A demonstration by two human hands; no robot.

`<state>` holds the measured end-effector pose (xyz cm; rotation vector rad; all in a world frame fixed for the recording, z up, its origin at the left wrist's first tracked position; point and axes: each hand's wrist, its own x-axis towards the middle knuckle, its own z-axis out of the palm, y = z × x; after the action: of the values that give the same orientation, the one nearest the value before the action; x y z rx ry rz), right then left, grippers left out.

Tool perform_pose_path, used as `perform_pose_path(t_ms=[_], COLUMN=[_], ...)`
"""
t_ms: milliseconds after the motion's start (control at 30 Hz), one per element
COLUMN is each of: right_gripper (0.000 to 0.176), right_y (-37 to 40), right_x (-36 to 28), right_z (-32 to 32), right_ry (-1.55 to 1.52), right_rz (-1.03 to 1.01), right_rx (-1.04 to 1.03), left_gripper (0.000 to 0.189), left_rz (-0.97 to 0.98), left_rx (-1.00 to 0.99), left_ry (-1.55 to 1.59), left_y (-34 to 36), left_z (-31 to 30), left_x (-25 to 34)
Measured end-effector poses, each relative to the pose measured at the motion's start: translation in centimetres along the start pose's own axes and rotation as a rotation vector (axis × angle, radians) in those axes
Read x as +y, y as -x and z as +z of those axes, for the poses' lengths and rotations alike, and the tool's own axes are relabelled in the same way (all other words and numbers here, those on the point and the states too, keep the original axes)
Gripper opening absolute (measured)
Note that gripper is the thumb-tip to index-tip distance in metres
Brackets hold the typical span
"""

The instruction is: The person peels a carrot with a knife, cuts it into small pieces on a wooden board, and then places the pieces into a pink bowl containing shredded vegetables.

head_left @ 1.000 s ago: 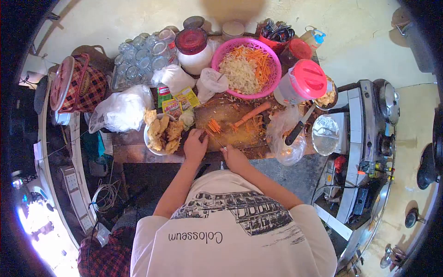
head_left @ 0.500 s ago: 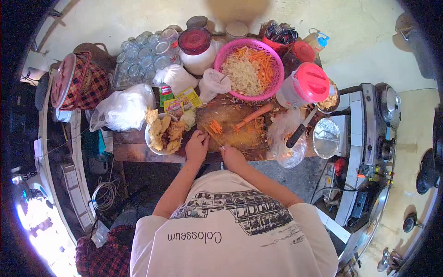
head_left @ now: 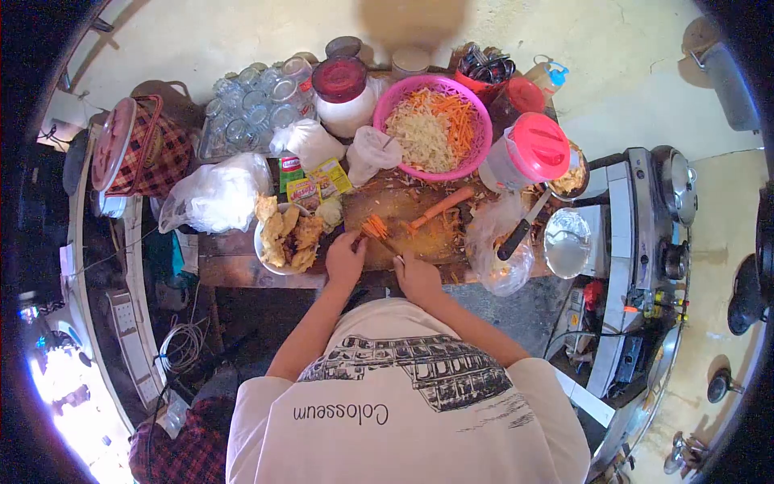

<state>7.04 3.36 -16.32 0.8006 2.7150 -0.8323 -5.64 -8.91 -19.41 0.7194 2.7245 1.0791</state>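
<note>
On the wooden cutting board (head_left: 403, 203), my right hand (head_left: 418, 276) is closed round the handle of a knife (head_left: 387, 244), whose blade points up and left. The blade lies against a small heap of orange carrot strips (head_left: 375, 226). My left hand (head_left: 347, 256) is at the board's left edge, its fingers together beside the strips and the blade; what they pinch is too small to tell. A peeled carrot (head_left: 443, 207) rests on the board farther right, among orange scraps.
A pink basket (head_left: 488, 129) holds shredded vegetables behind the board. Left stand a bowl of fried food (head_left: 290, 234), seasoning packets (head_left: 305, 192) and glasses (head_left: 251, 105). On the right are a pink-lidded pitcher (head_left: 538, 147), a plastic bag (head_left: 504, 270) and a black-handled knife (head_left: 516, 238).
My right hand has moved slightly to the right with the knife. The blade now lies closer against the carrot strips, which are bunched together. My left hand has shifted slightly.
</note>
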Motion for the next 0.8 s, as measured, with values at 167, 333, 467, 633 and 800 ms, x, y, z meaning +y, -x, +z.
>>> perform_pose_path(t_ms=[167,333,467,633,800], right_gripper=[0.031,0.03,0.031,0.03,0.031], right_y=[0.5,0.7,1.0,1.1,1.0], right_x=[1.2,1.8,1.7,2.3,2.8], right_z=[-0.3,-0.3,-1.0,-1.1,-0.8], right_ry=[0.052,0.021,0.013,-0.009,-0.037], right_rz=[-0.034,-0.027,0.012,0.1,0.122], right_rx=[0.117,0.133,0.121,0.131,0.112], left_gripper=[0.032,0.039,0.034,0.03,0.035], left_rz=[-0.435,-0.502,-0.535,-0.567,-0.503], left_rx=[-0.074,-0.239,-0.275,-0.24,-0.252], left_ry=[0.539,0.566,0.772,0.686,0.635], left_y=[-1.7,-2.7,-3.1,-3.4,-3.1], left_z=[1.7,2.1,2.8,2.4,2.2], left_x=[0.5,2.0,1.6,1.2,-0.3])
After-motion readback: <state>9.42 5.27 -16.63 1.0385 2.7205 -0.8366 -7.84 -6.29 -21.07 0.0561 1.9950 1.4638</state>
